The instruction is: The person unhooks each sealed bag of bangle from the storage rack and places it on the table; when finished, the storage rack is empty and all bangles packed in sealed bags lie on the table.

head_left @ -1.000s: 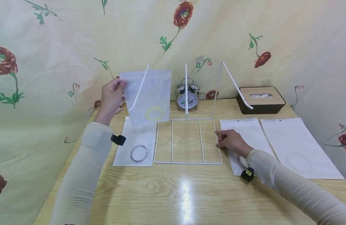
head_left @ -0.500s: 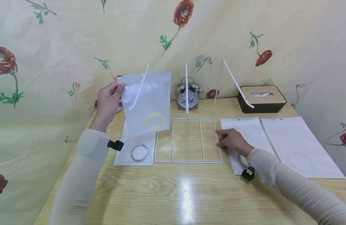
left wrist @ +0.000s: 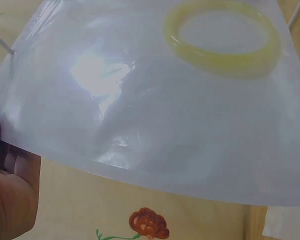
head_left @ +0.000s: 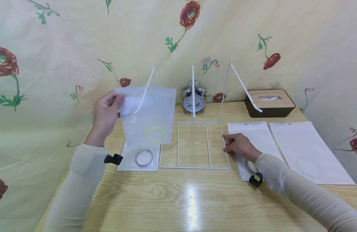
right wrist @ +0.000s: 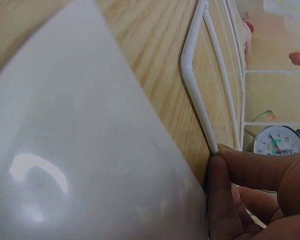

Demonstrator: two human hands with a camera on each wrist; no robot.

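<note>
My left hand [head_left: 104, 112] pinches the upper left corner of a translucent zip bag [head_left: 135, 125] holding a yellow bangle [head_left: 154, 134]. In the left wrist view the bangle [left wrist: 225, 62] shows through the frosted plastic. The left arm [head_left: 145, 88] of a white wire display rack crosses in front of the bag in the head view. My right hand [head_left: 240, 146] pinches the right side rod of the rack's base [head_left: 196, 168]; the right wrist view shows thumb and finger on that white rod [right wrist: 195, 90]. Beneath the raised bag lies another bag [head_left: 124, 164] with a dark-toned bangle [head_left: 144, 158].
Two white bags [head_left: 261, 129] [head_left: 309, 141] with bangles lie right of the rack, one partly under my right hand. An alarm clock [head_left: 193, 102] stands behind the rack, a tissue box [head_left: 269, 108] at the back right. Flowered cloth [head_left: 155, 38] hangs behind the wooden table [head_left: 155, 199].
My left hand has moved down and slightly left with the zip bag, whose top edge now sits lower against the rack's left arm. The right hand has stayed on the base rod.
</note>
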